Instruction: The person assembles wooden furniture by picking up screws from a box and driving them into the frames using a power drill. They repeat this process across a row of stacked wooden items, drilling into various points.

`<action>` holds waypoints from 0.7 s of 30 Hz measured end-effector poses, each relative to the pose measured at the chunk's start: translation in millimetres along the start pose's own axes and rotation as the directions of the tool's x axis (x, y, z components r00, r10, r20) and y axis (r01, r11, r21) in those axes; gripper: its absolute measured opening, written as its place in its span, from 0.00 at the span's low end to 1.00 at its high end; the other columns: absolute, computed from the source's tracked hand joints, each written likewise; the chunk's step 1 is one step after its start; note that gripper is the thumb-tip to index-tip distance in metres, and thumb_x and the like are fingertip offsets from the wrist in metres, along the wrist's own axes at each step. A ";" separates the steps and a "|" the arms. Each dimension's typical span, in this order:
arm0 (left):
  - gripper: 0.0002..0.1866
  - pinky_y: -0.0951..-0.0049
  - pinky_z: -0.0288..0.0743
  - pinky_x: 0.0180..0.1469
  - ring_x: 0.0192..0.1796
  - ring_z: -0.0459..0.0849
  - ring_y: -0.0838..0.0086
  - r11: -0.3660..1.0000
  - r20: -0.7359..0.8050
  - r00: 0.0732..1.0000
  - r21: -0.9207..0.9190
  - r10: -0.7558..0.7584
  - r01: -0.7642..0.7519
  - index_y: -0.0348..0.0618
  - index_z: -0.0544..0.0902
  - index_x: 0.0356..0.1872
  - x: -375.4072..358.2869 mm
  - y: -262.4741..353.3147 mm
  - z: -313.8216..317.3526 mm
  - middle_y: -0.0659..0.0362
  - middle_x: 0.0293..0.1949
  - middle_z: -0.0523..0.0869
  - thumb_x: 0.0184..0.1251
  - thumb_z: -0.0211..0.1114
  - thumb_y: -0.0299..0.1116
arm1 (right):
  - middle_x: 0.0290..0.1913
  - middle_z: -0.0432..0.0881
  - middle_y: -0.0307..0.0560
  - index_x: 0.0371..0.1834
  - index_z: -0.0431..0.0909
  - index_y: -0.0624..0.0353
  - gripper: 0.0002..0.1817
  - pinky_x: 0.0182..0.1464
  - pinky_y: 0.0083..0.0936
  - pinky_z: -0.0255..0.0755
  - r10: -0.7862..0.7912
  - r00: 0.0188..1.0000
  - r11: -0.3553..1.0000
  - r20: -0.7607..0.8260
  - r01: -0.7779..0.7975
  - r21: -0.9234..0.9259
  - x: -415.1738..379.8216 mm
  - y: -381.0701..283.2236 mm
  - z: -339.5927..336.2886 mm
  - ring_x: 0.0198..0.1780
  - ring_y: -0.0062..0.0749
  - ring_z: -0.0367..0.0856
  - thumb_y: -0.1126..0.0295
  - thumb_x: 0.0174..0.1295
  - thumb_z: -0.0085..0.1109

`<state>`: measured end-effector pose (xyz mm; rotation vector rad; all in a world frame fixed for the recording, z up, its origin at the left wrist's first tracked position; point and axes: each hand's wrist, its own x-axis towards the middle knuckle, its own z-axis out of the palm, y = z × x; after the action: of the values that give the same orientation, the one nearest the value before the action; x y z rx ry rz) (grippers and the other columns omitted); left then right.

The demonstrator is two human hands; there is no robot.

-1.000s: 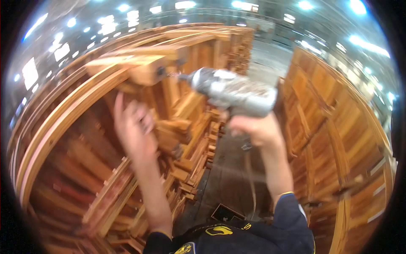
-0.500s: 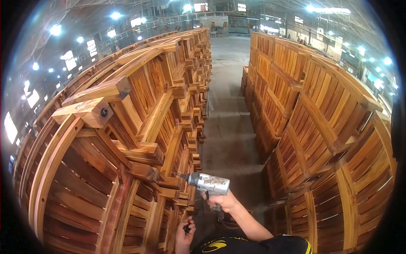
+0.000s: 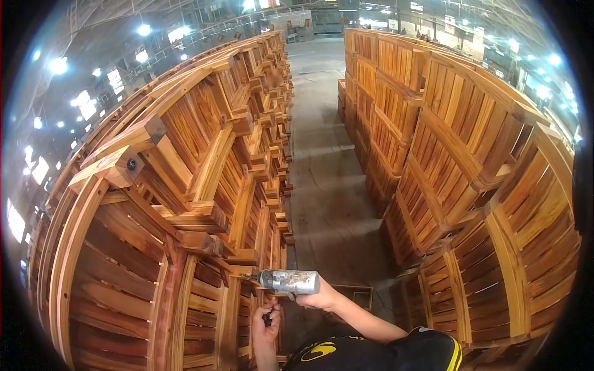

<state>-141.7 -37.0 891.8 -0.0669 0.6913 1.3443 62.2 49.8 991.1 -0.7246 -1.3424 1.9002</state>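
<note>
My right hand is wrapped round the grip of a worn silver-grey power drill, which lies level and points left. Its bit reaches the end of a wooden leg on the left stack. Below the drill, close to the stack's side, my left hand has its fingers curled round a small black piece. Another leg end, higher and nearer on the left, carries a round black foot in its face.
Slatted wooden furniture is stacked in a long row on the left, legs jutting into the aisle. A second row stands on the right. Between them runs a concrete floor. A low frame sits on the floor beyond my right forearm.
The drill has moved left and down, bringing its bit to the leg end. My left hand has come up closer beneath the drill. The whole view has shifted slightly.
</note>
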 end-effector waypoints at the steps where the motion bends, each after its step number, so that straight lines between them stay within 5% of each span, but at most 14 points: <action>1: 0.15 0.83 0.67 0.21 0.25 0.71 0.79 1.000 0.001 1.000 0.006 0.001 -0.001 0.29 0.75 0.45 0.8 -3.4 -0.8 0.54 0.35 0.77 0.58 0.54 0.26 | 0.35 0.81 0.36 0.43 0.78 0.64 0.20 0.39 0.18 0.70 -0.005 1.000 1.000 -0.001 0.005 0.003 -2.0 1.4 0.8 0.37 0.18 0.76 0.83 0.42 0.59; 7: 0.12 0.79 0.62 0.20 0.24 0.70 0.77 0.999 -0.006 1.000 0.036 -0.024 0.024 0.33 0.76 0.48 2.3 -22.9 -7.3 0.56 0.31 0.76 0.66 0.55 0.27 | 0.35 0.81 0.37 0.45 0.77 0.63 0.21 0.37 0.18 0.71 0.056 0.998 0.998 0.006 -0.056 0.039 -16.3 -6.1 7.6 0.35 0.18 0.76 0.83 0.42 0.60; 9: 0.12 0.80 0.62 0.20 0.23 0.69 0.78 0.997 -0.031 1.000 0.080 0.001 0.001 0.34 0.76 0.47 -2.8 -22.4 -2.6 0.58 0.30 0.76 0.68 0.56 0.31 | 0.24 0.77 0.35 0.41 0.80 0.63 0.20 0.18 0.17 0.60 -0.076 0.993 0.993 -0.094 0.084 0.078 -20.1 -7.9 14.7 0.18 0.15 0.69 0.83 0.40 0.56; 11: 0.13 0.80 0.61 0.20 0.23 0.69 0.78 0.992 -0.058 0.998 0.124 0.028 -0.021 0.36 0.77 0.47 -9.1 -20.0 3.0 0.59 0.30 0.75 0.70 0.57 0.34 | 0.24 0.77 0.35 0.41 0.80 0.63 0.20 0.18 0.17 0.60 -0.057 0.995 0.994 -0.082 0.064 0.086 -23.4 -5.7 13.4 0.19 0.15 0.69 0.83 0.39 0.56; 18: 0.12 0.81 0.56 0.15 0.15 0.63 0.82 0.900 -0.215 0.874 0.103 0.435 -0.423 0.42 0.77 0.39 -19.7 9.6 39.4 0.65 0.23 0.73 0.70 0.58 0.41 | 0.28 0.78 0.36 0.53 0.78 0.62 0.31 0.21 0.15 0.62 -0.006 0.996 0.986 0.085 -0.008 0.164 -36.1 0.2 6.3 0.23 0.15 0.70 0.84 0.37 0.54; 21: 0.13 0.79 0.55 0.16 0.16 0.64 0.82 0.812 -0.091 0.818 0.228 0.567 -0.537 0.42 0.76 0.36 -30.2 17.5 64.5 0.64 0.22 0.72 0.71 0.58 0.42 | 0.29 0.79 0.37 0.58 0.75 0.61 0.34 0.22 0.15 0.63 -0.050 0.989 0.989 0.137 0.031 0.143 -34.6 19.9 3.0 0.25 0.16 0.71 0.84 0.38 0.54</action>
<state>-132.3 -31.3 964.3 0.2072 1.0240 1.8397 76.6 16.2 974.9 -0.4977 -1.2817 2.0211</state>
